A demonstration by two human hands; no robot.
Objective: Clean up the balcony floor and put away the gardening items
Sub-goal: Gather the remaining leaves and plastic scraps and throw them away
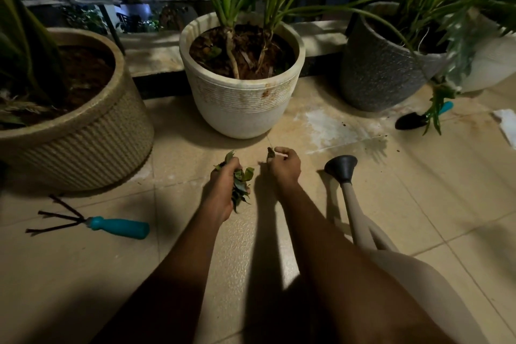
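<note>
Evidently the leaf-gathering step is in hand. The left hand (223, 186) is clenched around a bunch of green leaves (240, 185), which stick out above the thumb and hang below the palm, so the fist is about as full as it can be. The right hand (283, 165) is nearly closed too, its fingertips (280, 151) pinching a small dark leaf scrap (270, 153) held just off the floor (391, 204), close to the foot of the white pot (243, 109).

Judging by this, the next move calls for passing the scrap into the left-hand bunch, or carrying both lots to wherever the waste goes; no bin or bag shows in the view, so where that is I cannot tell. The left grip must stay tight, since the loose lower leaves could slip out.

Further out, the gardening items lie unstowed. A watering can (363, 232) with a black rose stands just beside the right forearm. A hand rake (92, 223) with a teal handle lies on the tiles to the left, near the ribbed beige pot (83, 142). A black trowel (410, 120) lies well to the right, at the base of the grey pot (382, 72), partly under drooping foliage. Soil specks and a pale dusty smear mark the tiles between the white pot and the trowel, so sweeping looks to be still ahead.
</note>
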